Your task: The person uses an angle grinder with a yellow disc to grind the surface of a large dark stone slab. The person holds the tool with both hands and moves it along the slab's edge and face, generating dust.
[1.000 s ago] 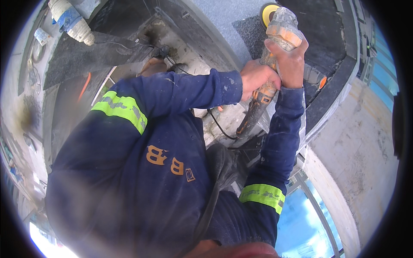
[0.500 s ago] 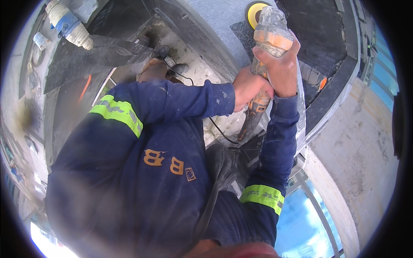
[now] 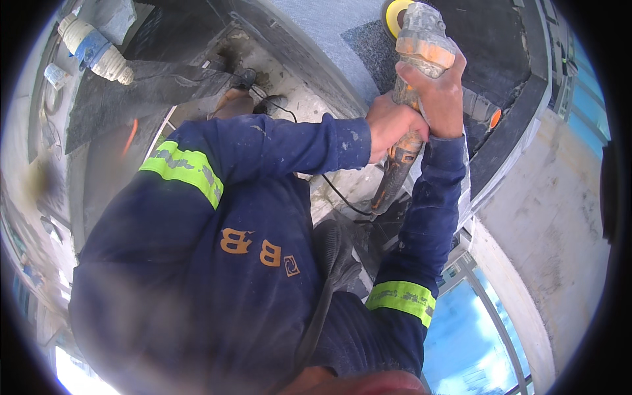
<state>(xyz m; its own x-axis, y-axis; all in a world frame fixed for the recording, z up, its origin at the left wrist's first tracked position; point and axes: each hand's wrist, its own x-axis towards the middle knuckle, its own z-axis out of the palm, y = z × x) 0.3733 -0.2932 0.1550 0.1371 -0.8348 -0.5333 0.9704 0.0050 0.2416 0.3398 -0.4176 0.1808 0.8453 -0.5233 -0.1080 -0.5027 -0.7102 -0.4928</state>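
An orange and grey angle grinder (image 3: 420, 41), caked in pale dust, slants across the upper right of the head view. Its yellow-rimmed disc (image 3: 395, 17) is at the far end, over the edge of a grey stone slab (image 3: 315, 29) with a darker speckled patch (image 3: 370, 58). My left hand (image 3: 393, 125) wraps round the grinder's body near the middle. Farther up, my right hand (image 3: 440, 92) grips it just behind the head. The underside of the disc is hidden, so I cannot tell whether it touches the stone.
A black cable (image 3: 342, 203) runs from the grinder's rear end across the dusty floor. A grey pipe end with an orange rim (image 3: 495, 118) lies right of my right hand. A white and blue plug connector (image 3: 96, 50) is at the upper left. Dark panels (image 3: 490, 49) border the slab.
Both hands and the grinder have shifted slightly right, with the disc a little farther away. The grip stays the same. More of the dark speckled patch shows.
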